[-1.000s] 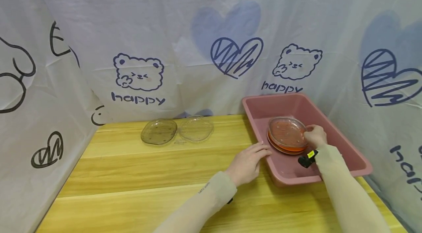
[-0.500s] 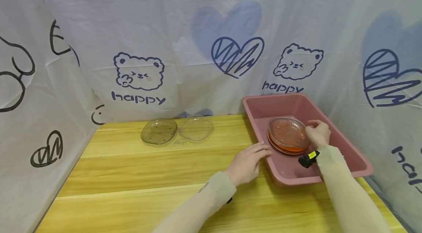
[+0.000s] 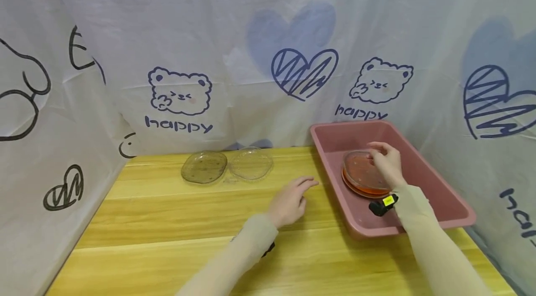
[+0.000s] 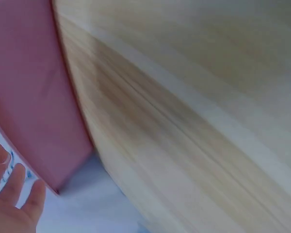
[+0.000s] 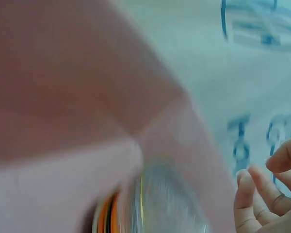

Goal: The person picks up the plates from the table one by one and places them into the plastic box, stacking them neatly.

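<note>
A pink plastic basin stands at the right of the table, with a stack of plates inside it. The top plate is clear, and orange ones show beneath. My right hand is over the stack's right side, its loosely bent fingers holding nothing; in the right wrist view the stacked plates sit apart from the fingertips. My left hand is just left of the basin over the table, fingers extended. In the left wrist view, its fingers are away from the basin wall.
Two more plates lie at the back of the wooden table: a smoky grey one and a clear one beside it. A printed white cloth hangs behind the table and along both sides.
My left hand has left the basin's rim and moved left. My right hand has released the plate stack's right edge and risen leftward above it.
</note>
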Demonstrator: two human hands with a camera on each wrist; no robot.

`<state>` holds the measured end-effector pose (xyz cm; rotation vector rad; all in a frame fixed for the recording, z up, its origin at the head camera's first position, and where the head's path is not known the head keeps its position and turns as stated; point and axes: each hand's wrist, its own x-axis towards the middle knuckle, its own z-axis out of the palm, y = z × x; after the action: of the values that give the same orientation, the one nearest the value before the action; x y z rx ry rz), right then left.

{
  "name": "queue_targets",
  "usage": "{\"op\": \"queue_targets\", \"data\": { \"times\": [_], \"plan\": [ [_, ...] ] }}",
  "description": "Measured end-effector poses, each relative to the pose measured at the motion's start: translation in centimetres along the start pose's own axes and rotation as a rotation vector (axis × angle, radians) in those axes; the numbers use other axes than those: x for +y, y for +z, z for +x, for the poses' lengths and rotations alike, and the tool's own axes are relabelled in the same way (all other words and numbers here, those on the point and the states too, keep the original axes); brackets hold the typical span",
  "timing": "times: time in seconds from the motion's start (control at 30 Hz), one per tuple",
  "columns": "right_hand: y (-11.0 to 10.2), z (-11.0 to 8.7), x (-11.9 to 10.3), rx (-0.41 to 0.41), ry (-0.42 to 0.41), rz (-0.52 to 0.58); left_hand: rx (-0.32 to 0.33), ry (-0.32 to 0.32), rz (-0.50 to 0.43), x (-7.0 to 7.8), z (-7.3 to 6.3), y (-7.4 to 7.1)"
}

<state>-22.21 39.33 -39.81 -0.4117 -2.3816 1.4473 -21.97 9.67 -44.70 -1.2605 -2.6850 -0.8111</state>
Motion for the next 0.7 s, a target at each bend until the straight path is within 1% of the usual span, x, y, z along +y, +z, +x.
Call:
{"op": "queue_targets", "data": {
  "times": [0.07,0.17,0.23,0.33,0.43,0.53,0.63,0.7],
  "plan": [
    [0.8,-0.4,-1.5,-0.026,-0.011,0.048,0.029,-0.024,0.040,-1.2,-0.4,-0.5],
    [2.1,-1.4,-3.9,-0.054,-0.018,0.109,0.049,-0.084,0.085,-3.1,-1.0,-1.4],
    [3.2,-2.0,-5.5,-0.074,-0.020,0.188,0.048,-0.148,0.115,-4.3,-1.5,-1.9],
    [4.8,-3.0,-7.5,-0.122,-0.041,0.272,0.042,-0.253,0.141,-6.2,-2.0,-2.6],
    [6.5,-4.0,-9.0,-0.173,-0.055,0.344,0.027,-0.347,0.163,-7.7,-2.5,-3.3],
    [8.2,-5.2,-10.0,-0.223,-0.046,0.408,-0.008,-0.417,0.180,-9.0,-2.9,-3.9],
    [10.0,-6.3,-10.7,-0.268,-0.026,0.469,-0.050,-0.467,0.180,-10.0,-3.3,-4.3],
    [11.1,-7.0,-10.9,-0.291,-0.024,0.489,-0.073,-0.491,0.180,-10.5,-3.5,-4.5]
  ]
}}
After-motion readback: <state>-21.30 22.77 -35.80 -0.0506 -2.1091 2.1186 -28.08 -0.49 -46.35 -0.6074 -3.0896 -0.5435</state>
